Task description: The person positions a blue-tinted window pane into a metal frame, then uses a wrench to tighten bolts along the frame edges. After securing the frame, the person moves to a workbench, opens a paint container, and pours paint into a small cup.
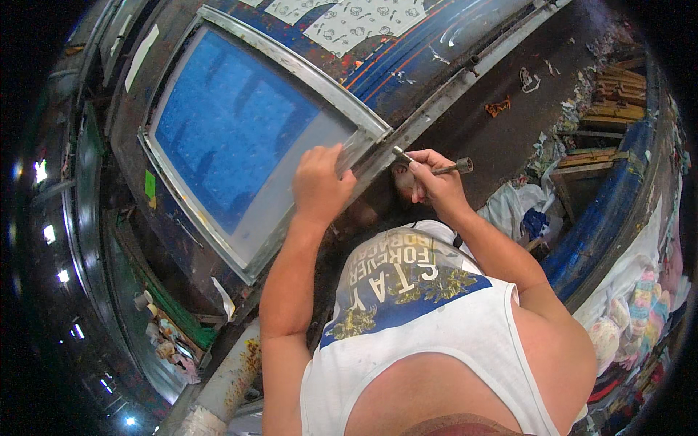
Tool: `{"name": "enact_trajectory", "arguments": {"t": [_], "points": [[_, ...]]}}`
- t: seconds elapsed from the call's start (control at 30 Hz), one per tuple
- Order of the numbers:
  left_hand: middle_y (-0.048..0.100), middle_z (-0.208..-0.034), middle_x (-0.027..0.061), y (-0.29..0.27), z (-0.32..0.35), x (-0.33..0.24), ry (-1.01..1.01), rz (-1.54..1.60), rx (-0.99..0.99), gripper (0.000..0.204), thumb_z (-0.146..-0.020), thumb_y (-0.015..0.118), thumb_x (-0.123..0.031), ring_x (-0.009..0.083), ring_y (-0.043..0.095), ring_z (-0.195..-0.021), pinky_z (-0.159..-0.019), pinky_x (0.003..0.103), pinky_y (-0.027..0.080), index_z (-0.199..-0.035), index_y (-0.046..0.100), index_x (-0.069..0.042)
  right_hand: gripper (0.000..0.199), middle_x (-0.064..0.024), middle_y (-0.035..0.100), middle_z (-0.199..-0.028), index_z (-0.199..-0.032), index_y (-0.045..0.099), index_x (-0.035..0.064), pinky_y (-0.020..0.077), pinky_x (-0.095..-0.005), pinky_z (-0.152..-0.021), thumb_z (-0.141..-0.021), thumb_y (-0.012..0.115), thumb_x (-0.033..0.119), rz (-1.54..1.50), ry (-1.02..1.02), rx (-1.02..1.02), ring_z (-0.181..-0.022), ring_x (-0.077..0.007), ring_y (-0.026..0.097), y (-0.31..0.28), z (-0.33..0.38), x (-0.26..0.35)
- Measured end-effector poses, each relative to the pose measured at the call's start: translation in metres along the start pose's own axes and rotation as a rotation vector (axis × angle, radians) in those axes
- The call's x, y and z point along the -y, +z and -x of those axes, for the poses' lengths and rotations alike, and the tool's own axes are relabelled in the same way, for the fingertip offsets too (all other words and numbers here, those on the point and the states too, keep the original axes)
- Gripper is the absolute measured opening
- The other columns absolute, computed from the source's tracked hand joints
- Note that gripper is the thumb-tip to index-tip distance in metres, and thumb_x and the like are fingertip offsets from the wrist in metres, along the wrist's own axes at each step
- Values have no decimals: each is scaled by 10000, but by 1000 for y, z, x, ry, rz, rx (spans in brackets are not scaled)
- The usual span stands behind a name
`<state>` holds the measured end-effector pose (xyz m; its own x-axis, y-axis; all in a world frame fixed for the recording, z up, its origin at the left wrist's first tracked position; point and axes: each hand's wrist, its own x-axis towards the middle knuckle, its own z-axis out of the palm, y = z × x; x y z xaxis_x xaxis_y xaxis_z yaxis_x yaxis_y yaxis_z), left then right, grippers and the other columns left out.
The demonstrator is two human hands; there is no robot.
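Note:
A screen printing frame (195,227) with a metal border lies tilted at the left. Its mesh (240,123) is mostly blue, with a pale, see-through margin at the near side. My left hand (320,185) is closed over the frame's near edge, close to its right corner; the frame partly hides the fingertips. Just right of that corner, my right hand (436,185) grips a socket wrench (445,169), a short metal rod with a round, wider end pointing right. The rod's thin end points toward the frame corner and is apart from it.
A long metal rail (436,109) runs along the table edge beside the frame. Printed white sheets (363,25) lie on the dark blue tabletop beyond. Wooden pieces (618,94) and crumpled cloth (516,207) are piled at the right. A paint-spattered pipe (236,378) stands at lower left.

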<state>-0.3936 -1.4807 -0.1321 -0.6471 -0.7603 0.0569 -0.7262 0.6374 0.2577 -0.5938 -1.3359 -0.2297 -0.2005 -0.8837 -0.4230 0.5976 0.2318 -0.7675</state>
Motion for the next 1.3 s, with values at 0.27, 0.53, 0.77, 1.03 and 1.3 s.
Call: {"name": "enact_trajectory", "arguments": {"t": [0.27,0.53,0.77,1.03,1.3], "points": [[662,-1054,154,-21,5,-4,28,-40,3,528,-722,804,-146,378,666,-1033,-898,487,571,-1233,755,-20,275,-2,634,-714,-1245,690,8,500,-268,-500,-1088,681,234,3,50,-39,-547,-98,637,17,6,-2],[635,-1057,169,-15,0,-2,67,-37,6,561,-712,777,-137,383,657,-1032,-894,490,569,-1256,743,-8,255,0,608,-671,-1243,656,-9,502,-268,-507,-1101,658,203,-133,42,-45,-521,-101,596,36,6,-7],[636,-1038,161,-13,-3,-3,47,1,-23,539,-705,766,-130,392,660,-1007,-898,493,566,-1229,744,-6,269,-15,614,-662,-1252,659,-4,455,-285,-479,-1092,665,212,-258,43,-51,-529,-127,618,41,-1,-14],[634,-1044,167,-24,-1,-6,37,4,-44,501,-713,785,-139,395,657,-1001,-890,497,556,-1195,738,-10,228,10,553,-668,-1238,618,11,417,-258,-468,-1088,677,173,-582,127,71,-494,-110,522,45,1,-1],[625,-1049,129,-21,0,-10,32,-72,-37,526,-726,869,-163,372,642,-1022,-862,503,543,-1229,745,-69,186,32,571,-749,-1231,621,2,376,-242,-517,-1103,647,135,-171,-68,60,-594,-21,473,46,5,-14]]}}
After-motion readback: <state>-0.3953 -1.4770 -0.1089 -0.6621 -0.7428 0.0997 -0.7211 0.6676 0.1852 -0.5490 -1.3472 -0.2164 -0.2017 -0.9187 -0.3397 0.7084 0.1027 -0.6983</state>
